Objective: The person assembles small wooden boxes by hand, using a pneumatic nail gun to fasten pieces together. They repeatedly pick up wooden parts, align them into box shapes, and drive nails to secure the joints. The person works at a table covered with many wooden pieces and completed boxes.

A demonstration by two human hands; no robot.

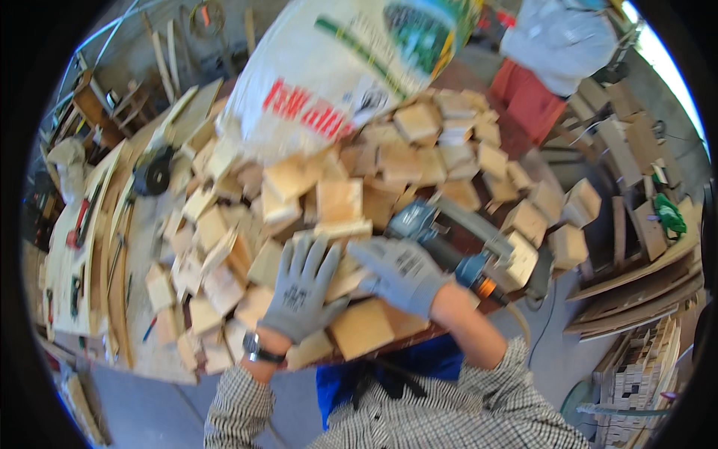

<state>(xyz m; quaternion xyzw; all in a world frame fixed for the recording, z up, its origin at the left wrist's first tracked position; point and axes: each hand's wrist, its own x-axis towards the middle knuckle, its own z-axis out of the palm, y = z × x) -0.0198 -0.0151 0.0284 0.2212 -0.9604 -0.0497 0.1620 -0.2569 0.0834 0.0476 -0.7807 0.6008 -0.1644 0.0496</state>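
Note:
My left hand (303, 288), in a grey work glove, lies open with its fingers spread over the wooden blocks. Close by on its right, my right hand (404, 273), in a matching glove, stretches its fingers leftward above the pile. Neither one is seen to grip anything. A pale wooden block (339, 200) stands just beyond my fingertips. Nearer my body, another block (360, 328) sits at the table's front edge, below the gap between my hands. Beside my right hand lies a blue and black power tool (415, 221); its exact kind is unclear.
A large white printed sack (314, 82) rests on the far side of the block heap. Long wooden strips (93, 247), a red-handled tool (77, 236) and a black round tool (154, 172) lie left. At right are stacked boards (636, 280) and a red stool-like thing (527, 97).

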